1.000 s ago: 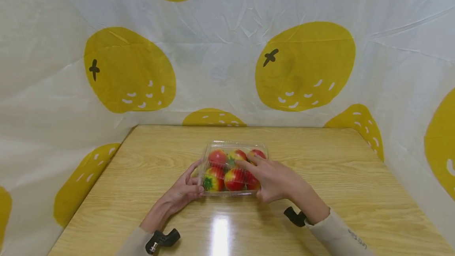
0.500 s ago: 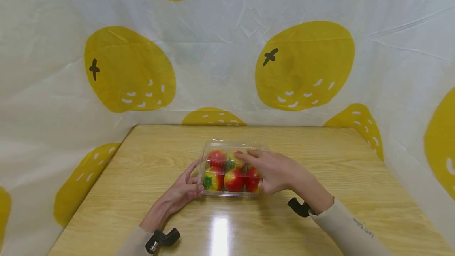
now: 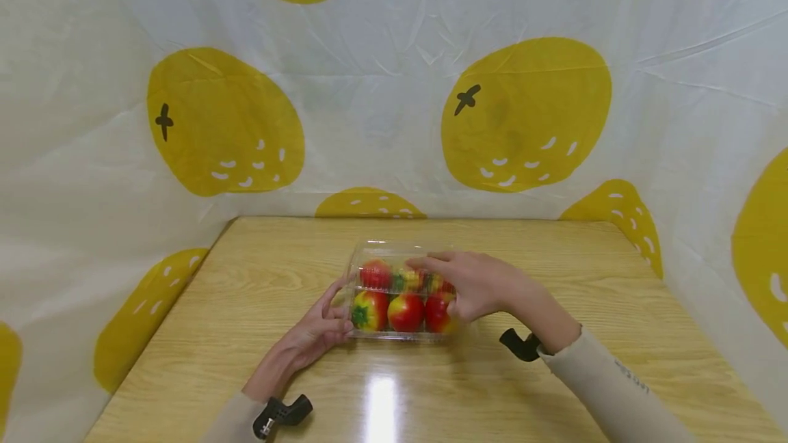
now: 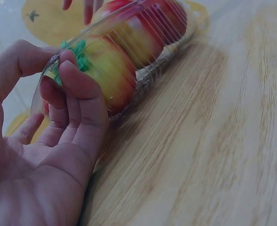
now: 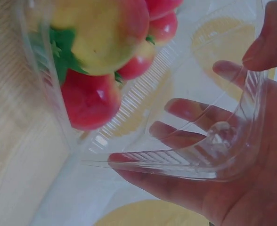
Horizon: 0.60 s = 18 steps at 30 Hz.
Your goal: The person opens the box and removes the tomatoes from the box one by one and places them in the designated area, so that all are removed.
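Head view: one clear box point(image 3: 400, 292) holds six tomatoes point(image 3: 405, 311); left hand point(image 3: 314, 333) pinches its left edge, right hand point(image 3: 477, 286) grips its right side.

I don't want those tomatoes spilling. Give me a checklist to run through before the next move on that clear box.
1. Left hand steadies the clear box at its left end: ok, fingers curled on the rim.
2. Right hand grips the lid: ok, fingers behind the clear plastic.
3. Tomatoes inside the box: ok.
4. Box flat on the table: cannot tell.
5. Lid latch free: cannot tell.
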### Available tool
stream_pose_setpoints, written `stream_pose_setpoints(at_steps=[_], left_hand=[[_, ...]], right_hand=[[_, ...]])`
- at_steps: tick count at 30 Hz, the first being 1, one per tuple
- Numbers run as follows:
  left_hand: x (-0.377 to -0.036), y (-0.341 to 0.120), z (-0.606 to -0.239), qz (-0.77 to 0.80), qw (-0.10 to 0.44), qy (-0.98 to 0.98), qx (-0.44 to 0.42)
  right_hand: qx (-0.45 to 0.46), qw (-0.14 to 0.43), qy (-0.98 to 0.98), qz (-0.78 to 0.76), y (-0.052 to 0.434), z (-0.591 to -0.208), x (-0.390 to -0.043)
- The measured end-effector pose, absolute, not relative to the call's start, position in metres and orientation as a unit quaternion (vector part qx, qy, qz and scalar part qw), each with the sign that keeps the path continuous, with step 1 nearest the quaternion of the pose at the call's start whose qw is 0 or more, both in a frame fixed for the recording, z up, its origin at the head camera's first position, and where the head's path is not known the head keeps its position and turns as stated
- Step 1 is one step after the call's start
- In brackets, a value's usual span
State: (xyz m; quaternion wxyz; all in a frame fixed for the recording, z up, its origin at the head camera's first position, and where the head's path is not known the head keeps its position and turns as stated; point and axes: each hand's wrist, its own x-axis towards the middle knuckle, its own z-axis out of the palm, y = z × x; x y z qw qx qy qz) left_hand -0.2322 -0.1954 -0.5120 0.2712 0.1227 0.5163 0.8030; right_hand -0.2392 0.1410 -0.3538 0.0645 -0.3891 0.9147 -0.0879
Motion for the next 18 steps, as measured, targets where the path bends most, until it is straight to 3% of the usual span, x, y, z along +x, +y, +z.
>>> stream_pose_setpoints(at_steps=[18], left_hand=[[-0.233, -0.196, -0.512, 0.802, 0.279, 0.513, 0.122]], right_hand=[[-0.392, 0.081, 0.908, -0.121, 0.15, -0.335, -0.263]])
